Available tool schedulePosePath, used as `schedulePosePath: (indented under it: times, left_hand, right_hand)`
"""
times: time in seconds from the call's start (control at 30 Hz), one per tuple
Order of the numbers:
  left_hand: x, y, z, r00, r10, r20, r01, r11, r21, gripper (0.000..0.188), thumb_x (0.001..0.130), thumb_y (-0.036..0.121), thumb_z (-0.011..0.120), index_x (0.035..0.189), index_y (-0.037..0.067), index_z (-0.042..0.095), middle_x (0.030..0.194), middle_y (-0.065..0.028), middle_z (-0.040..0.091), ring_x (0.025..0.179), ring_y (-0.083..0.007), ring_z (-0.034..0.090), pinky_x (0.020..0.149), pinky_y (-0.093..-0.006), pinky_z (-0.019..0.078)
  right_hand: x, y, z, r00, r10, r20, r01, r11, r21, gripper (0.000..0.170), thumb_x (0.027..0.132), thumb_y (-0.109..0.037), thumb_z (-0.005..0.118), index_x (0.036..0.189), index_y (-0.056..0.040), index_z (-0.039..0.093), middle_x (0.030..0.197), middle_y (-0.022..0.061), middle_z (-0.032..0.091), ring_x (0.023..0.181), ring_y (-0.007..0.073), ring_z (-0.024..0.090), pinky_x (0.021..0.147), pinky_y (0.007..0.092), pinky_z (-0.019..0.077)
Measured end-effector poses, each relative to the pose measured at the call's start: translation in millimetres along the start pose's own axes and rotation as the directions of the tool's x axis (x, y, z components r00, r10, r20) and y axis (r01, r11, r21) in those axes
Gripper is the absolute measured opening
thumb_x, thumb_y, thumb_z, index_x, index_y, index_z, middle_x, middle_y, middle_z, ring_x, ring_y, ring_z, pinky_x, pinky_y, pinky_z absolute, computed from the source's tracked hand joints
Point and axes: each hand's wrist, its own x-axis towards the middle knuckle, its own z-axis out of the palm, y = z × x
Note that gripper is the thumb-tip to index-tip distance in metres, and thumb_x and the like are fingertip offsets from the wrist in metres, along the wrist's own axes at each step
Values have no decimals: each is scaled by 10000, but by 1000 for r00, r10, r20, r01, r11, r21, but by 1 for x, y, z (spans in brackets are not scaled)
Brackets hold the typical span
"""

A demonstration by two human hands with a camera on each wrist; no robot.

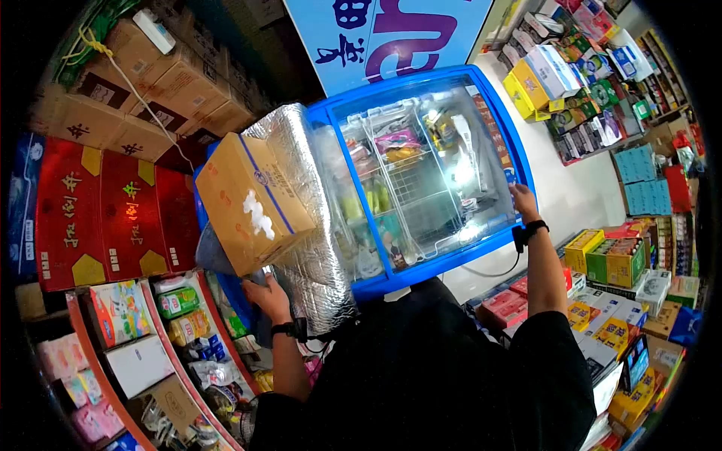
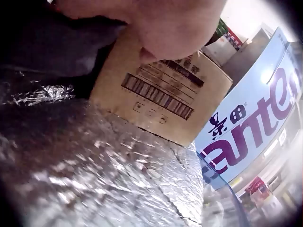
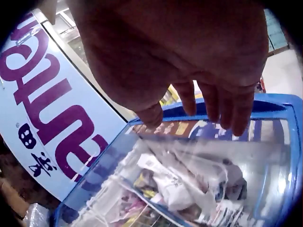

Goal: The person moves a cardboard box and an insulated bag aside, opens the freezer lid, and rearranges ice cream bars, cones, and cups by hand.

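Observation:
A chest freezer with a blue frame and clear sliding glass lids stands before me, packaged goods in wire baskets beneath the glass. My right hand is at the freezer's right rim, its fingers hanging loosely over the blue edge in the right wrist view. On the left end, a taped cardboard box sits tilted beside a silver foil insulation sheet. My left hand is at the box's near lower corner, fingers extended. In the left wrist view it overlaps the box's barcoded side.
Stacked brown cartons and red cartons stand on the left. Shelves of packaged goods run along the near left. More boxed goods fill the right side. A blue sign rises behind the freezer.

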Motion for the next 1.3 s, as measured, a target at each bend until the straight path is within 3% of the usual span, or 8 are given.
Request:
schedulePosePath:
  times: [0.07,0.13,0.3,0.33,0.5,0.8,1.17,1.3]
  left_hand:
    - [-13,19,0,979,98,-177,-87,994,67,601,931,167,700,1395,-115,444,1389,-321,497,1293,-475,478,1117,-514,360]
    - [-37,48,-2,944,201,-262,-177,978,112,714,857,209,796,1410,-81,448,1402,-302,494,1328,-464,458,1131,-537,354]
    - [-95,139,36,956,196,216,-239,952,190,794,793,263,868,1428,-19,482,1377,-256,549,1312,-467,477,1121,-564,370]
    - [-102,148,41,959,166,228,-224,940,256,786,791,265,863,1421,-23,491,1364,-245,565,1302,-452,491,1122,-546,377]
    - [-89,86,69,927,159,340,-239,948,210,701,776,225,812,1384,-11,555,1267,-189,646,1221,-390,574,1092,-464,436]
    - [-37,118,5,954,169,249,-195,977,82,415,789,129,697,1194,53,756,1026,-223,759,950,-395,734,860,-441,569]
    - [-28,113,3,926,158,342,-197,977,82,448,810,198,695,1230,54,748,1173,-232,732,1099,-394,701,984,-441,539]
    - [-30,134,-1,903,230,363,-256,966,26,434,819,163,676,1235,53,735,1166,-190,730,1074,-401,687,961,-455,539]
  right_hand:
    - [2,-30,-7,997,-69,-26,67,995,-69,802,948,-497,716,1472,70,498,1403,263,618,1282,333,613,1040,401,495]
    - [39,-18,-8,956,-276,-98,244,936,-254,833,910,-526,733,1448,74,522,1360,306,627,1277,374,617,1066,431,489]
    - [100,-6,2,912,-408,-46,310,757,-576,884,889,-526,749,1469,85,482,1426,322,552,1332,436,541,1128,459,435]
    - [103,-9,0,940,-339,19,293,781,-552,931,889,-601,697,1523,27,437,1521,358,443,1437,499,402,1191,509,359]
    - [105,-2,9,920,-379,-102,278,813,-512,874,882,-623,689,1499,-32,503,1492,324,494,1434,466,420,1193,515,348]
    - [64,-39,15,953,-295,-65,269,927,-260,795,888,-658,673,1462,-114,587,1445,303,540,1365,448,500,1160,487,397]
    - [-61,-73,132,897,-440,43,442,889,-121,777,862,-618,740,1368,-34,655,1318,324,605,1229,436,600,1060,482,472]
    - [-77,-85,150,941,-330,74,338,928,-158,825,838,-720,693,1382,-100,665,1374,369,535,1266,489,554,1088,511,450]
